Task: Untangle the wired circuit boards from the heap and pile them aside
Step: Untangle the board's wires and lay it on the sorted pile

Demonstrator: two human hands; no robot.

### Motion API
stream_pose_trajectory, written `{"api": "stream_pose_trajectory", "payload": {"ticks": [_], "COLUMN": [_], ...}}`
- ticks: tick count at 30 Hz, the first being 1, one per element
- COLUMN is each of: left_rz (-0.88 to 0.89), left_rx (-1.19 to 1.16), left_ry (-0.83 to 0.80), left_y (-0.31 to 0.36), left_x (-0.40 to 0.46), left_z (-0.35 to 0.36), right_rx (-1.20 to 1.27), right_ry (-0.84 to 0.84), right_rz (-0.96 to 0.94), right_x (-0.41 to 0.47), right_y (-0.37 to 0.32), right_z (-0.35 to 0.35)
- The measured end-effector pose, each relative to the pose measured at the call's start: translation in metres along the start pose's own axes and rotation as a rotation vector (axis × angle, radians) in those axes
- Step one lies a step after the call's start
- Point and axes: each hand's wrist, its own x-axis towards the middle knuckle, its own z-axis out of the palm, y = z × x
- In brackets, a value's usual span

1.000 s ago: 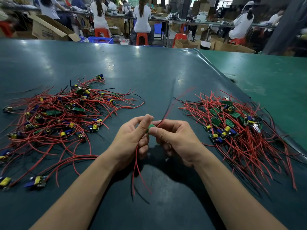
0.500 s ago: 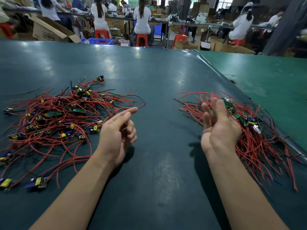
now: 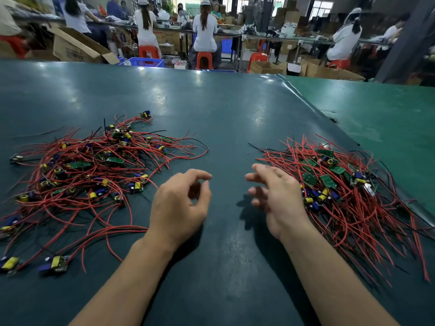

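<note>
Both hands bare between two wire heaps

Left hand (image 3: 179,208) loosely curled, its grip holding nothing; right hand (image 3: 277,196) spread, beside sorted pile (image 3: 348,194); tangled heap (image 3: 82,175) on worktop (image 3: 223,118).

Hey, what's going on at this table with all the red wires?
A person is sorting wired circuit boards on a dark green table. A loose, tangled heap lies to their left, and a tidier pile, its wires lying roughly the same way, lies to their right. At this moment both hands are between the two and hold nothing: the left hand has loosely curled fingers, and the right hand is spread at the pile's near edge.
</note>
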Motion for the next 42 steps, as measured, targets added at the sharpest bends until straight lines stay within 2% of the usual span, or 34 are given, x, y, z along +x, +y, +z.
{"api": "stream_pose_trajectory", "payload": {"ticks": [2,3,5,7,8,11,18,22,26,28,31,33,37,40,42], "left_rz": [0.051,-0.012,-0.268,-0.53,-0.584,-0.591,-0.576,-0.474,-0.215,-0.085,0.051,0.145,0.334,0.304,0.224], "left_rx": [0.294,0.477,0.728,0.751,0.766,0.809,0.756,0.681,0.522,0.434,0.386,0.398,0.239,0.073,0.109], "left_ry": [0.071,0.112,0.115,0.002,-0.054,-0.083,0.096,0.249,0.37,0.41,0.366,0.314,0.104,0.019,0.043], "left_y": [-0.007,-0.012,-0.026,-0.036,-0.041,-0.048,-0.047,-0.033,-0.012,-0.002,0.008,0.011,0.015,0.014,0.013], "left_x": [0.005,0.008,0.014,0.016,0.017,0.019,0.021,0.019,0.012,0.009,0.003,0.0,-0.005,-0.006,-0.006], "left_z": [-0.007,-0.011,-0.02,-0.028,-0.029,-0.032,-0.031,-0.028,-0.02,-0.014,-0.006,-0.003,0.004,0.004,0.003], "right_rx": [-0.125,-0.158,-0.188,-0.199,-0.2,-0.206,-0.207,-0.215,-0.23,-0.238,-0.177,-0.114,-0.037,-0.034,-0.103], "right_ry": [-0.055,-0.08,-0.131,-0.167,-0.178,-0.19,-0.199,-0.213,-0.24,-0.324,-0.514,-0.58,-0.57,-0.521,-0.434], "right_rz": [-0.025,-0.031,-0.033,-0.035,-0.035,-0.028,-0.012,-0.011,-0.022,-0.017,0.069,0.116,0.146,0.091,-0.017], "right_x": [-0.003,-0.003,-0.004,-0.004,-0.003,-0.003,-0.001,-0.001,-0.002,-0.004,-0.01,-0.011,-0.008,-0.009,-0.008], "right_y": [0.007,0.009,0.013,0.014,0.014,0.014,0.015,0.015,0.013,0.013,0.015,0.016,0.017,0.018,0.016], "right_z": [0.006,0.008,0.01,0.009,0.008,0.006,0.003,0.003,0.004,0.005,0.009,0.013,0.013,0.011,0.01]}}
